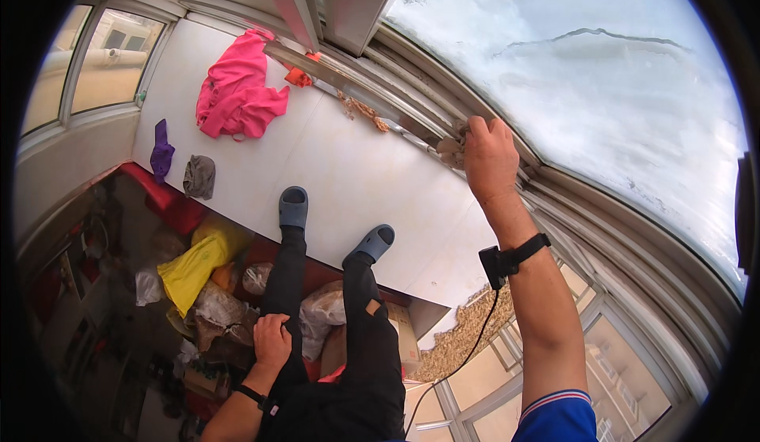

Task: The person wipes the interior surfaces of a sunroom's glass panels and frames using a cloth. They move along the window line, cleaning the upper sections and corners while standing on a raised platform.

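My right hand (490,154) is closed on a greyish-brown cloth (451,152) at the track of the window frame (409,73), beside the whitish window pane (564,85). My left hand (272,340) rests on my black-trousered leg near the knee, its fingers bent, with nothing seen in it. Both wrists wear black straps; a cable hangs from the device on the right one. My feet, in blue slippers (293,207), are on the white ledge (332,163). A long metal strip (350,94) runs along the window track.
On the ledge lie pink clothing (243,85), a purple cloth (161,154), a grey cloth (199,177), an orange-red item (298,77) and dried brown bits (362,111). Below the ledge are a yellow bag (199,267), plastic bags and a cardboard box (405,335). Brown granular material (469,335) lies lower right.
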Demonstrator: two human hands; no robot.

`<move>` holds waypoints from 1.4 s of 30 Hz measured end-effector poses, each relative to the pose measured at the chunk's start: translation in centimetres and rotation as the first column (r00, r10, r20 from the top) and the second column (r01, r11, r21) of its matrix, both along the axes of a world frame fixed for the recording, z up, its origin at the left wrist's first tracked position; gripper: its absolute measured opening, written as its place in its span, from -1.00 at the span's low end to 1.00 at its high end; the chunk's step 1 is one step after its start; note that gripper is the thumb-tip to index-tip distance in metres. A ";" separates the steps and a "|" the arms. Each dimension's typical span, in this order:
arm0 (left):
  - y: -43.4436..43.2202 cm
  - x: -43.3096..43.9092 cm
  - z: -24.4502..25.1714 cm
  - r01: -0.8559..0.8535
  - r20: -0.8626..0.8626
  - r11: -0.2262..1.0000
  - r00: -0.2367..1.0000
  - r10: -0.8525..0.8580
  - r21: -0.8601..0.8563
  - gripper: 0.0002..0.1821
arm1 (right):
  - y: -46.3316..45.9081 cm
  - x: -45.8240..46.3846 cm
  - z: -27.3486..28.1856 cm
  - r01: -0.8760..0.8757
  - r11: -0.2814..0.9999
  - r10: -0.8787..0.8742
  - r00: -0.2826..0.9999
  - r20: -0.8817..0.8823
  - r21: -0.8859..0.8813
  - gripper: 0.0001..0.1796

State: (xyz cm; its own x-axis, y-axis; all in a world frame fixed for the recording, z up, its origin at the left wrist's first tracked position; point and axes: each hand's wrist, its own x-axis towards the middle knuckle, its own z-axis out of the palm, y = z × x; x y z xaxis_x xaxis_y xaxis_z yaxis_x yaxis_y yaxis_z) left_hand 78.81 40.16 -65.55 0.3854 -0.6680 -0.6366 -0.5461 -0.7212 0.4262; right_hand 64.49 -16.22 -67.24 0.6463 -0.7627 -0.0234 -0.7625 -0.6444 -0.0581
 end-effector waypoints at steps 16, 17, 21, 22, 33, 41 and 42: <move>-1.1 -0.1 0.2 -0.009 0.022 1.000 1.000 0.009 0.010 -0.72 | -0.2 -5.4 1.1 -0.117 0.992 0.121 0.986 -0.117 0.043 -0.58; -1.0 -0.2 0.1 -0.009 0.024 1.000 1.000 0.008 0.005 -0.72 | -0.1 -5.1 1.0 -0.069 0.994 0.082 0.986 -0.148 0.089 -0.59; -0.5 -0.3 -0.1 -0.002 0.025 1.000 1.000 0.002 0.022 -0.73 | -0.2 -4.3 0.7 -0.122 0.992 0.122 0.993 0.002 0.010 -0.63; -0.5 -0.3 -0.1 0.002 0.029 1.000 1.000 -0.002 0.014 -0.73 | -0.3 -4.2 0.5 -0.150 0.989 0.150 0.989 0.016 0.009 -0.64; -0.8 0.7 0.0 -0.007 0.028 1.000 1.000 0.007 0.000 -0.73 | -0.5 -7.1 2.5 0.103 0.993 -0.057 0.844 -0.534 0.057 -0.80; -0.6 0.2 0.5 0.003 0.010 1.000 1.000 -0.003 0.027 -0.72 | 8.6 -8.2 15.0 0.113 0.873 0.223 0.773 -0.594 0.475 -0.82; -0.6 0.3 0.6 0.008 0.011 0.999 1.000 -0.008 0.031 -0.72 | 9.1 -8.3 15.1 0.147 0.873 0.211 0.746 -0.631 0.465 -0.82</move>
